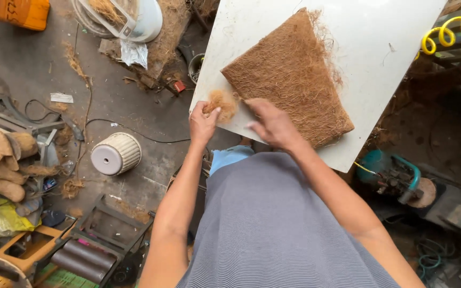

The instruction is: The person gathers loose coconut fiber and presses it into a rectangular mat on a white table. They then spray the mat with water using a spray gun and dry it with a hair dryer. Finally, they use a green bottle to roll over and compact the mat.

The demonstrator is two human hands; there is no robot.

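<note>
Standing over a white worktop (358, 80) tilted across the frame, looking down. Left hand (203, 122) pinching a small loose tuft of coir fibre (222, 102) between thumb and fingers, right at the near left edge of the worktop. Right hand (273, 124) lying just beside it, fingers loosely curled and pressing on the near corner of a flat brown coir mat (294, 74), holding nothing that can be made out. Mat spreading up and away from the right hand, covering the middle of the worktop, frayed strands sticking out along its far and right edges; tuft sitting just off its near left corner, between the two hands. Grey ribbed garment (273, 224) filling the space below both hands. Down on the floor left of the left hand: an overturned ribbed cream pot (116, 153), a black cable (134, 130) trailing past it, scattered fibre scraps, and a heap of brown husk pieces (1, 160) further left. Below that, a metal frame with rollers (89, 250). Beyond the left hand, a white drum-like machine (134, 18) stuffed with fibre. Right of the right hand, past the worktop edge, a teal tool (396, 173) and, further up, a coiled yellow hose (446, 32).
</note>
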